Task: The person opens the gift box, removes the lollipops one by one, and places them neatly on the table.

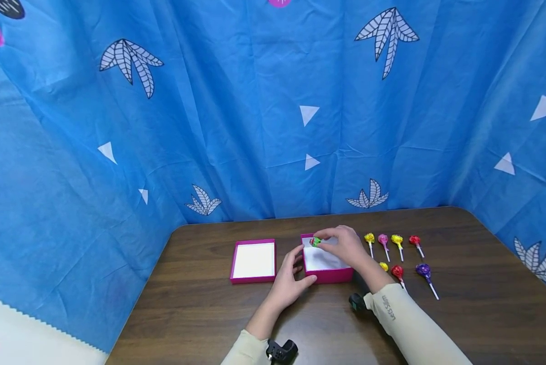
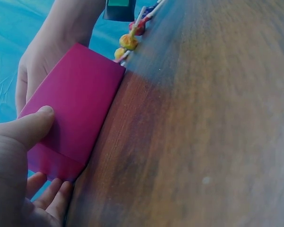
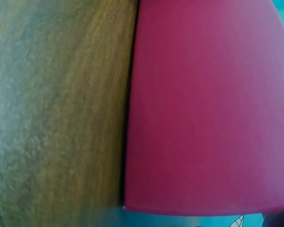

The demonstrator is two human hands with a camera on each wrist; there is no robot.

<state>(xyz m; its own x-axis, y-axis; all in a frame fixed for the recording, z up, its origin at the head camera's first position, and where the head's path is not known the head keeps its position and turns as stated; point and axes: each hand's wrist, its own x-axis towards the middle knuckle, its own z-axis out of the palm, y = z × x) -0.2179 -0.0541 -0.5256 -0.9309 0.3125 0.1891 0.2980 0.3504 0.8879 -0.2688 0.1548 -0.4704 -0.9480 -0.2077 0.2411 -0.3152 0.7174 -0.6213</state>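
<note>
Over the back left part of an uncovered magenta box (image 1: 329, 275) with a white inside, my right hand (image 1: 346, 246) pinches a green-and-red wrapped lollipop (image 1: 316, 242) by thumb and fingers. My left hand (image 1: 285, 284) grips the box's front left corner. In the left wrist view its thumb (image 2: 31, 125) lies on the front wall while the fingertips (image 2: 49, 194) touch the left side. The right wrist view is mostly filled by the box's magenta wall (image 3: 208, 109), with the hand and lollipop out of sight there.
Left of the box lies its magenta-edged lid (image 1: 254, 260), white inside up. Several lollipops stand in two rows to the right, among them a purple one (image 1: 423, 271), a red one (image 1: 415, 240) and a pink one (image 1: 383, 240). A blue curtain (image 1: 273, 126) hangs behind the wooden table (image 1: 186, 304).
</note>
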